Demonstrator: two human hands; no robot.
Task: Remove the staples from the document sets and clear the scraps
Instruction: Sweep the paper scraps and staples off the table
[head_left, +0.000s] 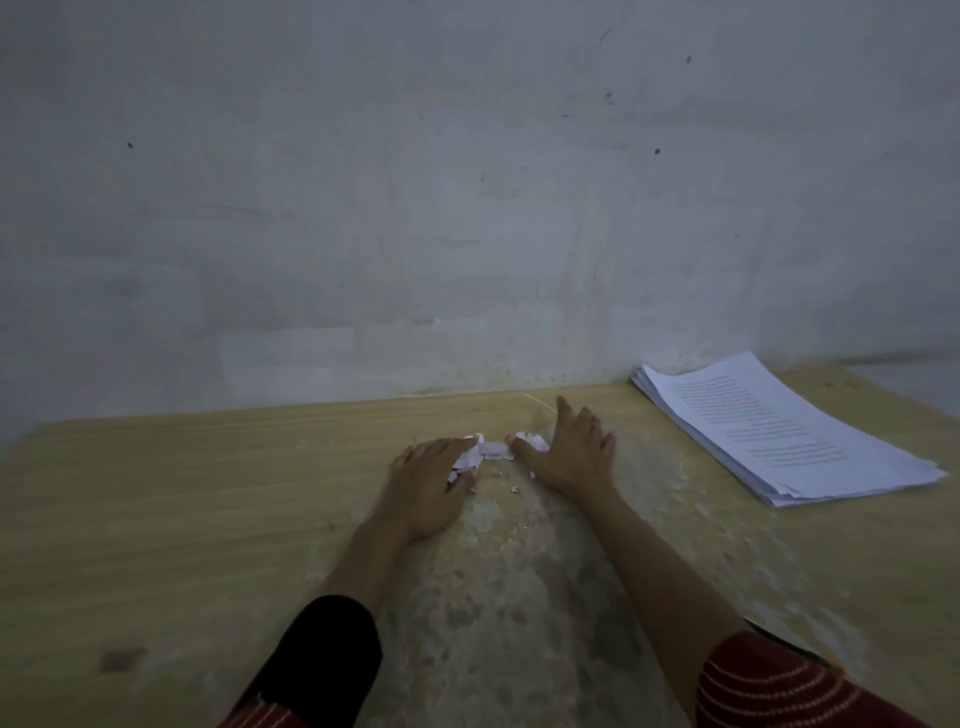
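Note:
Small white paper scraps (492, 450) lie in a little heap on the wooden table (182, 493), between my two hands. My left hand (428, 480) lies palm down on the table with straight fingers, and some scraps show under its fingertips. My right hand (570, 451) is spread flat just right of the heap, its thumb touching the scraps. A few tiny crumbs (514, 488) lie closer to me. A stack of printed document sheets (779, 431) rests at the far right of the table. No staple remover shows.
A grey wall (467, 208) rises directly behind the table's far edge. The tabletop in front of me is worn and blotchy. A thin pale strand (537, 402) lies near the wall.

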